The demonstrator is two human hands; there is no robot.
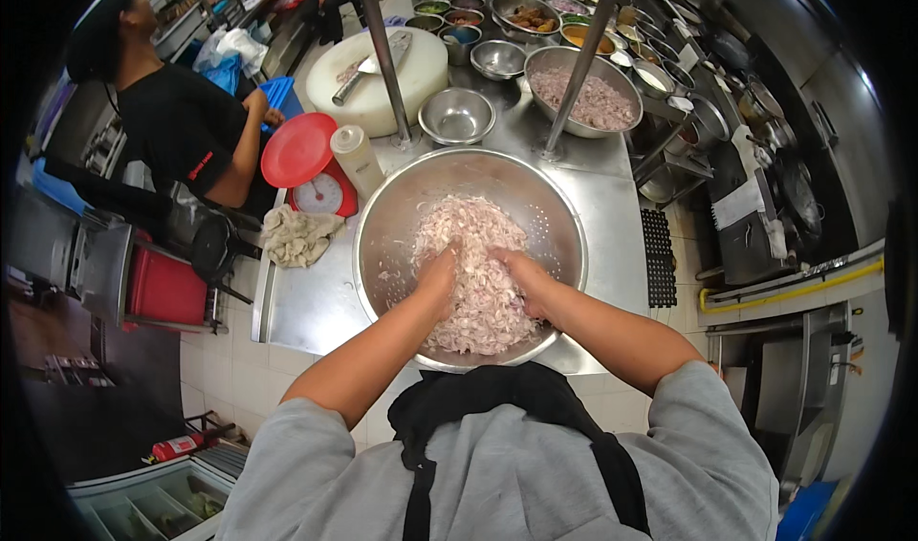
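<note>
A large perforated steel bowl (382, 197) stands on the steel worktable in front of me, with a heap of thin pale-pink slices that look like sliced shallots (483, 302) inside. My left hand (438, 278) is sunk into the heap from the left side, and my right hand (524, 278) from the right. Both hands grasp the sliced shallots between them. Most of the fingers are buried, so only the backs of the hands and the wrists show. A few loose slices cling to the bowl's inner wall.
Left of the bowl are a squeeze bottle (357, 162), a red scale (320, 192) and a cloth (298, 237). Behind stand a small steel bowl (457, 118), a cleaver (382, 61) on a round board (430, 68), and two metal posts. A co-worker (182, 120) stands at left.
</note>
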